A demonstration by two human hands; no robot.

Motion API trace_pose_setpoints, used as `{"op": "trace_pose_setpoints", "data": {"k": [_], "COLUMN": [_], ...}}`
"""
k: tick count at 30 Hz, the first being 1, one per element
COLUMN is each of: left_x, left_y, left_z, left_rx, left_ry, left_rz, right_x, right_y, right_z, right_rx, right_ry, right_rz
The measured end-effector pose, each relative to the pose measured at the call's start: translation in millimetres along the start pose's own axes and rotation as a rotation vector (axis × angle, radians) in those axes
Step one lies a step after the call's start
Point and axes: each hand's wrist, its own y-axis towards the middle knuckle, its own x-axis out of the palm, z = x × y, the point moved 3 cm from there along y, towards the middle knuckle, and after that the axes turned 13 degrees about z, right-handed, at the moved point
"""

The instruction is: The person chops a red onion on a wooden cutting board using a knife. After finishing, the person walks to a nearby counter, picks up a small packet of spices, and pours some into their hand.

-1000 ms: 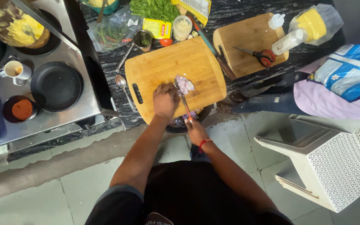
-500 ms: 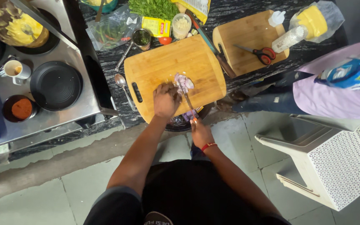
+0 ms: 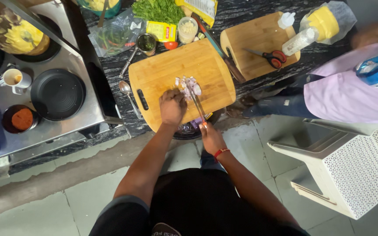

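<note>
Chopped onion (image 3: pixel 188 85) lay on the large cutting board (image 3: pixel 162 72), with a spoon (image 3: pixel 127 94) just left of it. A smaller board (image 3: pixel 248 43) carrying scissors (image 3: pixel 270 56) sat to its right, a stove (image 3: pixel 44 118) further left.

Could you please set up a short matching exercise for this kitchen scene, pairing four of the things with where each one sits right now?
Things:
1. knife
2. scissors
3. black pan
4. spoon

Places:
A. on the stove
B. on the dark counter, just left of the large cutting board
C. on the smaller cutting board
D. in the right hand, over the chopped onion

Pairs: 1-D, 2-C, 3-A, 4-B
</note>
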Motion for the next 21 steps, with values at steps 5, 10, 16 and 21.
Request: {"op": "trace_pose_setpoints", "data": {"k": [5, 10, 16, 21], "left_x": [3.3, 4.3, 3.6, -6.8], "left_y": [1.6, 6.6, 4.7, 18.5], "left_z": [-0.8, -1.8, 5.0, 0.0], "left_rx": [-0.025, 0.003, 0.033, -0.049], "left_ry": [0.041, 0.049, 0.107, -0.096], "left_rz": [-0.06, -0.044, -0.091, 0.068], "right_x": [11.2, 23.2, 13.1, -10.9], "right_y": [-11.7, -4.5, 19.8, 20.2], "right_z": [5.8, 3.8, 3.9, 16.9], "right_rx": [-0.04, -0.025, -0.064, -0.141], "right_ry": [-0.068, 0.048, 0.087, 0.013], "right_rz": [0.017, 0.028, -0.018, -0.082]}}
